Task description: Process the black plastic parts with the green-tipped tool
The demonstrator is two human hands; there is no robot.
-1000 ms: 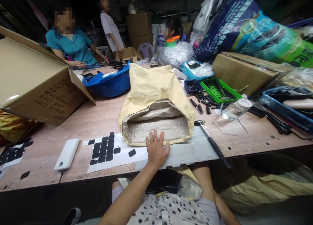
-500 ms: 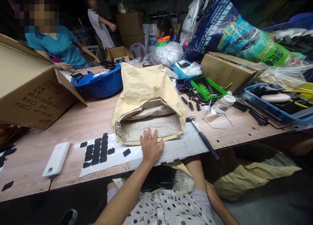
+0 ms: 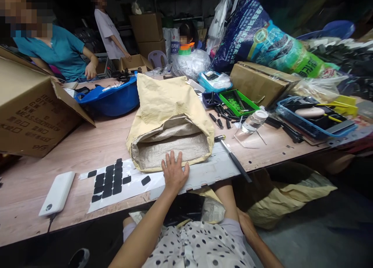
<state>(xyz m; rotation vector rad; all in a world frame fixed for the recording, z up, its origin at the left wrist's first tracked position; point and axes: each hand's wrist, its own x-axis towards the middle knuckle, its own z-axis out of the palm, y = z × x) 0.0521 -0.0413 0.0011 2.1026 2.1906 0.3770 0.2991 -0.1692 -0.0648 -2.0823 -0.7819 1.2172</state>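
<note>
A yellow paper sack (image 3: 169, 97) lies on the table, its wide mouth facing me and its pale woven lining showing. Fingers spread, my left hand (image 3: 175, 174) rests flat on the lower lip of that mouth. My right hand (image 3: 246, 223) hangs low beside my right thigh, where its fingers are hidden. Under the sack's front edge is a grey plate (image 3: 215, 169), with a hammer (image 3: 236, 161) lying across its right end. Left of my left hand, a white sheet (image 3: 131, 186) carries several black rounded-square pads (image 3: 107, 182).
A white power bank (image 3: 58, 192) with a cable lies on the left, near a cardboard box (image 3: 29, 112). Behind are a blue basin (image 3: 113, 100) and a green tray (image 3: 237, 104). A clear jar (image 3: 253, 122) stands right of the hammer. A co-worker in teal (image 3: 58, 46) is across the table.
My view has turned slightly right, so the table's things sit further left. The teal-clad co-worker has raised one hand. My left hand stays on the sack's lip.
</note>
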